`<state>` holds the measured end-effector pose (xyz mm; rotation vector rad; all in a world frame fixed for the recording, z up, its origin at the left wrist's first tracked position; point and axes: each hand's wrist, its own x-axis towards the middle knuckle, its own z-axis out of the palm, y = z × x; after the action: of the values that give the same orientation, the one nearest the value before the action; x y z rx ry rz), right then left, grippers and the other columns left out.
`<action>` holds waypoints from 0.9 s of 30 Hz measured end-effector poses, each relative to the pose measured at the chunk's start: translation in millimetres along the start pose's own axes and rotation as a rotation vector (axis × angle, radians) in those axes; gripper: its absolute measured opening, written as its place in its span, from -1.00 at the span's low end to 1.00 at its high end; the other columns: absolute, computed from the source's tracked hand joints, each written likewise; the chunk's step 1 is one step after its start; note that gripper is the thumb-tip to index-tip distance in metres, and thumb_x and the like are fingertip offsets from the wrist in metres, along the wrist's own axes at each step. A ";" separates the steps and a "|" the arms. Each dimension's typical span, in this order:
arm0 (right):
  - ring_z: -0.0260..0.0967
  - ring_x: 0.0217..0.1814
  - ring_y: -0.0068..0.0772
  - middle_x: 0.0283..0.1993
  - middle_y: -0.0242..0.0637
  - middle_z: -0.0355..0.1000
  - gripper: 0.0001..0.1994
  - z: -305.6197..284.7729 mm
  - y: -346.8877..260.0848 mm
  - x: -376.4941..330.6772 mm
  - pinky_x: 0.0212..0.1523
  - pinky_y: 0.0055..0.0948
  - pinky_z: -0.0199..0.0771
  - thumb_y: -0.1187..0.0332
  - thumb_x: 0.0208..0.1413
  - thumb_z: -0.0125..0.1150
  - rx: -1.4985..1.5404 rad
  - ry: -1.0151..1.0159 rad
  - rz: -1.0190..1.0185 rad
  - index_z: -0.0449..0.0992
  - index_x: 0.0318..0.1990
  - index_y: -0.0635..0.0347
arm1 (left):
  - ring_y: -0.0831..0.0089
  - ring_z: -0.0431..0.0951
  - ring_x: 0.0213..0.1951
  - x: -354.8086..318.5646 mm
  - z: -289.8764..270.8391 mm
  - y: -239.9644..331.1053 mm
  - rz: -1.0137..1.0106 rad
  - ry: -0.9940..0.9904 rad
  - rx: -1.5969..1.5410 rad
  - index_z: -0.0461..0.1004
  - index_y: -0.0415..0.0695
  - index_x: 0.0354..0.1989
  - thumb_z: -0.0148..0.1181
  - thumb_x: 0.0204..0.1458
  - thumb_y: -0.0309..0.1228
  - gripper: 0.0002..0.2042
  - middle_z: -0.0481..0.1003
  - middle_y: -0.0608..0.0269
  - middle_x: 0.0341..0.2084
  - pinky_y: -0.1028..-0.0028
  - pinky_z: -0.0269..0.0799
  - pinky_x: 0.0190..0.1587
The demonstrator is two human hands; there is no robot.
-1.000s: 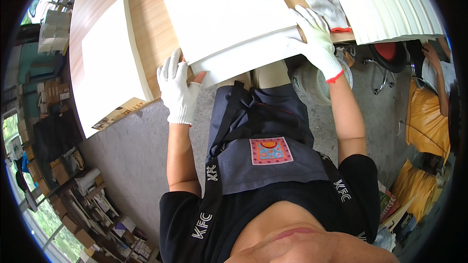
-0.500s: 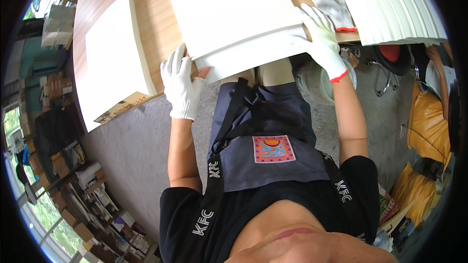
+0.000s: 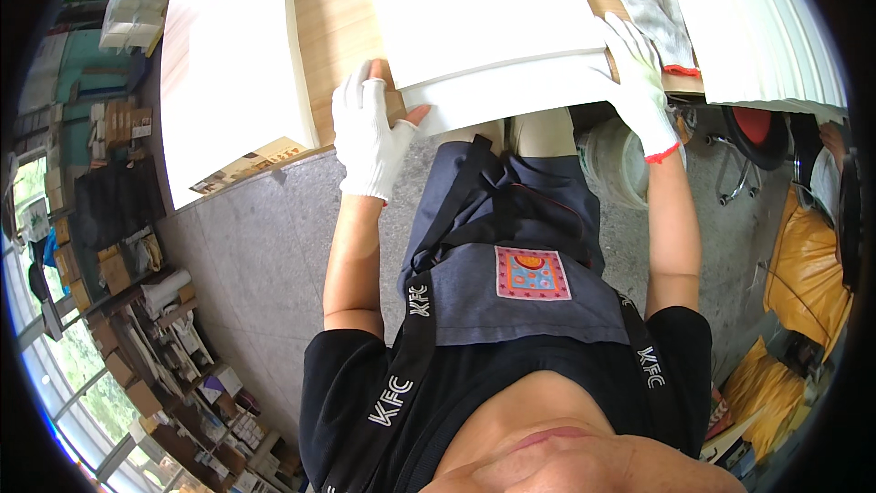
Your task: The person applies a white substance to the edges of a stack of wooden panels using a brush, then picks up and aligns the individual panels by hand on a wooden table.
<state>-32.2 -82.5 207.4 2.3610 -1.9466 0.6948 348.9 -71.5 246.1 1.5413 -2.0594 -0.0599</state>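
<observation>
A stack of large white sheets (image 3: 474, 9) lies on the wood-grain table, its white front strip (image 3: 502, 91) at the table's near edge. My left hand (image 3: 370, 132), in a white knit glove with bare thumb tip and one bare fingertip, rests at the stack's near left corner. Its fingers are stretched out, the thumb by the strip's left end. Along the right side lies my right hand (image 3: 641, 82), in a white glove with a red cuff. Its fingers are extended along the edge; the thumb, washed out by glare, reaches across the strip.
Another white stack (image 3: 242, 73) sits at the table's left. Grey gloves (image 3: 648, 14) with a red cuff lie right of the middle stack, beside ridged white sheets (image 3: 753, 27). A clear round tub (image 3: 616, 160) stands below the table. Cluttered shelves (image 3: 173, 338) line the left.
The whole view has shifted, so the table and hands sit farther right in the picture. Both hands keep their places at the stack's sides; my left bare fingertip now points more forward.
</observation>
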 end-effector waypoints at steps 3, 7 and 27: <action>0.02 0.58 -0.14 0.51 -0.25 0.19 -0.27 1.8 1.6 -1.3 0.54 -0.08 -0.08 -0.04 0.15 0.32 -0.012 0.017 -0.012 0.29 0.43 -0.03 | 0.03 0.42 0.21 7.8 -7.9 9.3 0.142 -0.043 -0.019 0.48 -0.21 0.15 0.59 -0.26 -0.29 -0.30 0.44 0.04 0.21 0.17 0.33 0.27; 0.03 0.58 -0.16 0.50 -0.23 0.20 -0.27 2.6 0.9 -2.7 0.54 -0.07 -0.09 -0.02 0.12 0.34 -0.021 0.019 -0.014 0.28 0.43 -0.05 | 0.06 0.43 0.20 12.6 -10.6 18.6 0.269 -0.179 -0.049 0.44 -0.14 0.23 0.62 -0.29 -0.28 -0.21 0.44 0.08 0.22 0.16 0.37 0.24; 0.02 0.59 -0.16 0.50 -0.21 0.20 -0.27 4.7 2.3 -3.1 0.56 -0.07 -0.13 -0.04 0.14 0.31 -0.029 0.008 -0.007 0.28 0.44 -0.01 | 0.04 0.45 0.16 -3.8 6.7 -9.7 0.117 -0.043 0.022 0.56 -0.29 -0.12 0.54 -0.22 -0.35 -0.53 0.49 -0.03 0.16 0.09 0.23 0.25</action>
<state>-33.2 -81.5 201.5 2.3438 -1.9309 0.6690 354.9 -73.3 235.4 1.4409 -2.1865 -0.0264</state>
